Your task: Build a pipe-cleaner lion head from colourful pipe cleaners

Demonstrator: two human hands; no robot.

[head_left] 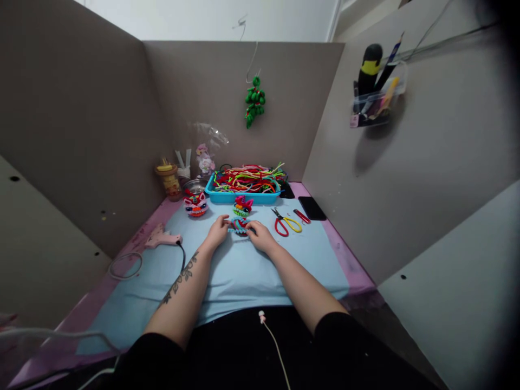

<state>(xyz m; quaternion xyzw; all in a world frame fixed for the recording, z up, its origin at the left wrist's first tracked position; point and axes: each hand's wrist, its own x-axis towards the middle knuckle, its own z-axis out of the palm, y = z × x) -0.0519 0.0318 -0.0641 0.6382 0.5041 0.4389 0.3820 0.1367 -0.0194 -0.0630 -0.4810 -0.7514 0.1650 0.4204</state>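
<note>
Between my two hands is a small blue and red fuzzy craft piece (239, 226), low over the light blue cloth. My left hand (218, 230) pinches its left edge with thumb and fingers. The fingers of my right hand (260, 236) close on its right side and cover part of it. Just behind it sits a pink, yellow and green fuzzy figure (242, 206). A red, pink and orange one (195, 205) stands farther left.
Behind is a blue tray (244, 198) of colourful fuzzy stems. Scissors (286, 222), a red cutter (301, 216) and a black phone (312, 208) lie right. A pink glue gun (162, 237) with its cord lies left. Partition walls (227, 97) enclose the table.
</note>
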